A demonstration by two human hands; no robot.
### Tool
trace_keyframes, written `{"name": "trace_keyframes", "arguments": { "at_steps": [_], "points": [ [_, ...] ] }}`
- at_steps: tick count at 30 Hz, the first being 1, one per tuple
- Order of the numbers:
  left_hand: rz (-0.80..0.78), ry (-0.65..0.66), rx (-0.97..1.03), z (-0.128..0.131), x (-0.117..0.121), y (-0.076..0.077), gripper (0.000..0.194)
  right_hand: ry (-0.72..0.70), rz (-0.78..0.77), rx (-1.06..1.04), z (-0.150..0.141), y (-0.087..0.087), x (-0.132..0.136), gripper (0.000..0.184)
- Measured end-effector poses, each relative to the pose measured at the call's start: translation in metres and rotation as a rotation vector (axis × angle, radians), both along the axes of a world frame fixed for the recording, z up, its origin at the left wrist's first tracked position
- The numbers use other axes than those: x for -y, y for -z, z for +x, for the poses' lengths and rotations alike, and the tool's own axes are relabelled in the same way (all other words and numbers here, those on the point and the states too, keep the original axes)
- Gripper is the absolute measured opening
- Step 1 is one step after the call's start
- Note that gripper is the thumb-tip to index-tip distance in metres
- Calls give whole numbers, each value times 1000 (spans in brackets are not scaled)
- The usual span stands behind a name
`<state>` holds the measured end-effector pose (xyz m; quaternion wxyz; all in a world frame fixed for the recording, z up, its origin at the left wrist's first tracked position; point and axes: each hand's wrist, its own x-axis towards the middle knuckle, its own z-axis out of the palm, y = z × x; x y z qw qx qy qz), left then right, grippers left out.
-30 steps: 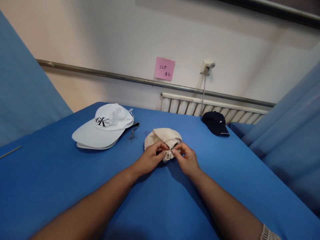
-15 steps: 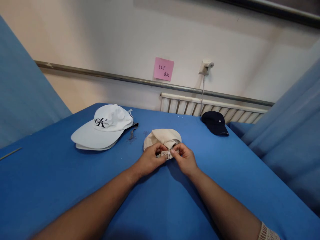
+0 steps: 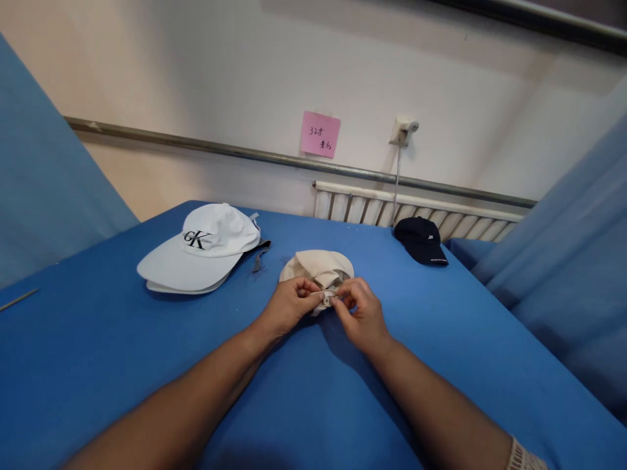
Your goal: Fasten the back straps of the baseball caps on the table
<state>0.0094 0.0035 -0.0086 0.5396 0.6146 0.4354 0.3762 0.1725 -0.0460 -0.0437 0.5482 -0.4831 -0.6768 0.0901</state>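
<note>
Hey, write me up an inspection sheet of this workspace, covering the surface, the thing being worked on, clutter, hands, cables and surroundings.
Surface: blue-covered table, small dark marks near the white cap's dark strap.
Job's things: beige cap, mid-table, its opening towards the person.
Clutter: white cap with a second brim showing under it, left; dark cap, far right; thin stick, left edge.
Hands: left hand pinches the beige cap's near edge; right hand is at the same edge, grip unclear.
Cables: one cord, hanging from the wall socket.
Surroundings: radiator, metal rail, pink note, blue curtains on both sides.
</note>
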Motion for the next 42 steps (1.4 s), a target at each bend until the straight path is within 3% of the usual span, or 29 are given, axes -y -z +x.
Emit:
{"name": "trace_keyframes", "arguments": {
  "at_steps": [4,10,19,23,29,32,35,42],
  "points": [
    [10,-16,-28,1,1,3,22,-66,26,140,-4,-4,6,1],
    [32,11,-55,2,0,10,21,-43,22,247,-4,-2,5,5],
    [57,29,-68,1,-2,13,20,145,3,522,-5,-6,5,16],
    [62,45,-91,1,0,13,22,95,-163,348,-6,-2,4,13],
    [109,53,-141,1,2,8,21,-113,-454,-418,-9,7,-5,30],
    [125,56,-124,0,1,6,23,-208,-556,-633,-6,5,-8,34],
    [123,52,-119,0,0,7,22,-223,-583,-676,-2,1,-9,34],
    [153,50,-150,-2,-1,8,20,-171,-475,-522,-5,10,-9,30]
  ]
}}
